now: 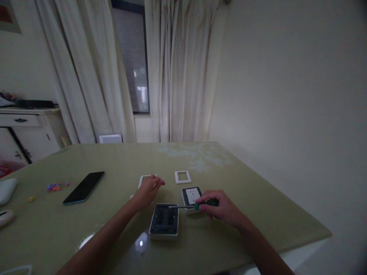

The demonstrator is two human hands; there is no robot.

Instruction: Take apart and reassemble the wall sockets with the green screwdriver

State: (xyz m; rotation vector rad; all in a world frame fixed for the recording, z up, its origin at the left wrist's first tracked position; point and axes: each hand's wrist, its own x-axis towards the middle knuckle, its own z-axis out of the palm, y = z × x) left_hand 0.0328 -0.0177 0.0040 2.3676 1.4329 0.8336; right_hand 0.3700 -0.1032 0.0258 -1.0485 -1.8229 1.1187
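Note:
My right hand is closed around the dark green handle of a screwdriver. Its metal shaft points left, with the tip over the far edge of an open box with a dark inside. Just beyond that box, my left hand hovers with its fingers loosely apart and nothing visible in them. Partly hidden under it is a white plate. A white wall socket set in a dark frame on a white box sits beside my right fingers. Farther back lies a square white frame.
On the left of the greenish table lie a dark phone or tablet and several small colourful pieces. White objects stand at the far left edge. A wall runs along the right side, curtains behind.

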